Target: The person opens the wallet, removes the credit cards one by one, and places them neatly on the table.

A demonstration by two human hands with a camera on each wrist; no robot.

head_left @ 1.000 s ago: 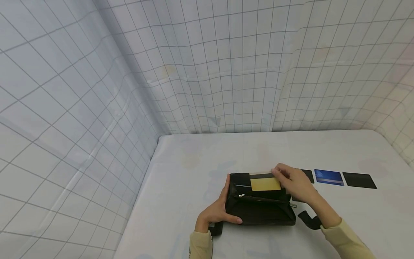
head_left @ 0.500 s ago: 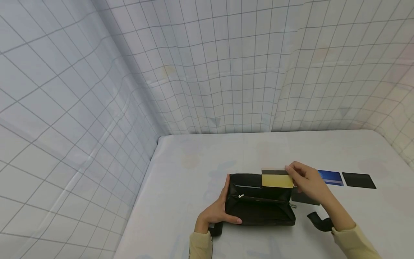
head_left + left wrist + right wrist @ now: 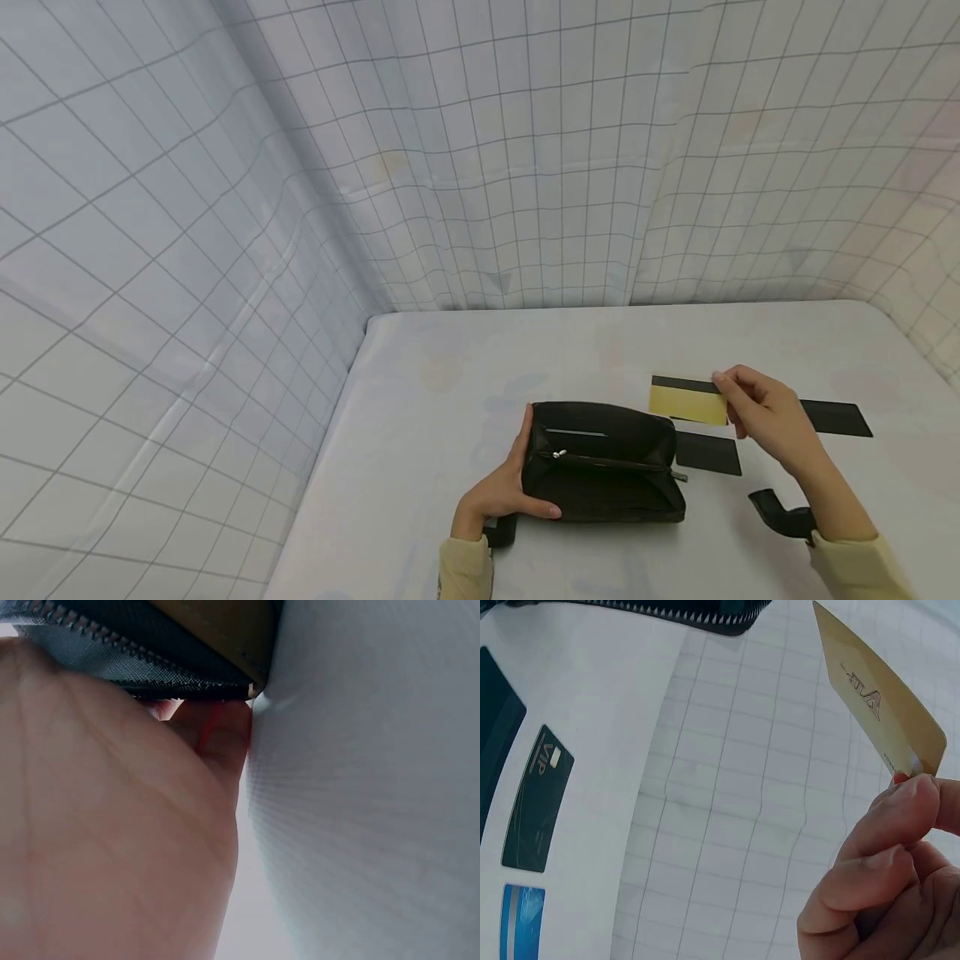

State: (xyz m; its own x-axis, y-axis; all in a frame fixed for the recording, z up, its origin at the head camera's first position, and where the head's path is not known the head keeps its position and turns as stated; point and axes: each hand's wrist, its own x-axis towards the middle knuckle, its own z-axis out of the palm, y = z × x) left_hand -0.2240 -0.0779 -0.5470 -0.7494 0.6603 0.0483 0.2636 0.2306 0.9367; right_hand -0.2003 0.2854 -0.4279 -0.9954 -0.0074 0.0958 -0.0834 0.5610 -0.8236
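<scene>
- Pinching: the right hand (image 3: 768,412) is holding a gold card (image 3: 688,404) by its end, fingers drawn narrow on it, right of the wallet and apart from it.
- Gripping: the left hand (image 3: 501,492) is holding the left end of the black wallet (image 3: 603,500), thumb lying along the near edge.
- Wallet: is lying open on the counter (image 3: 450,358), silver zip pull (image 3: 559,454) showing.
- Dark card (image 3: 708,454): is lying just beside the wallet's right end.
- VIP card (image 3: 538,802), blue card (image 3: 523,922): are lying in line.
- Black card (image 3: 836,418): is lying right of the right hand.
</scene>
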